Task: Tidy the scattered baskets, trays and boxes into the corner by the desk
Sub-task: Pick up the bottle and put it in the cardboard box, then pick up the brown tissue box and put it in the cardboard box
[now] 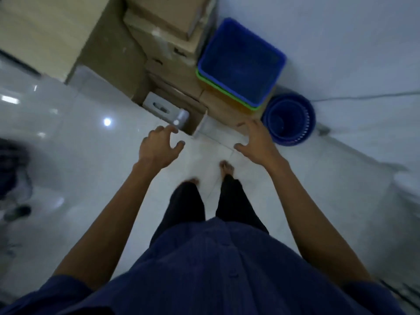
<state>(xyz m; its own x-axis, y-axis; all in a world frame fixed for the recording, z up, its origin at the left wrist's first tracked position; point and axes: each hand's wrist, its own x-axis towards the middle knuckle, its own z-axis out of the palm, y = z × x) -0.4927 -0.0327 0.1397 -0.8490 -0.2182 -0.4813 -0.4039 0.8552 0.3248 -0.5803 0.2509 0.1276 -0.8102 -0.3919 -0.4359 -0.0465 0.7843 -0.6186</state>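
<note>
A blue rectangular basket point(242, 62) sits nested on a green one point(223, 89) atop a brown cardboard box point(223, 105) by the white wall. To its right, round blue baskets point(289, 119) stand stacked on the floor. More cardboard boxes point(163, 26) are piled beside the wooden desk point(106, 42). An open box point(179, 110) holds a white item. My left hand point(159, 146) hovers empty with spread fingers just in front of the open box. My right hand point(256, 142) is also empty with fingers apart, near the brown box's front corner.
Glossy white floor tiles point(91, 155) stretch left and behind me. A cable point(363, 96) runs along the wall at right. Dark blurred objects point(13, 178) lie at the left edge. My bare feet point(226, 168) stand close to the boxes.
</note>
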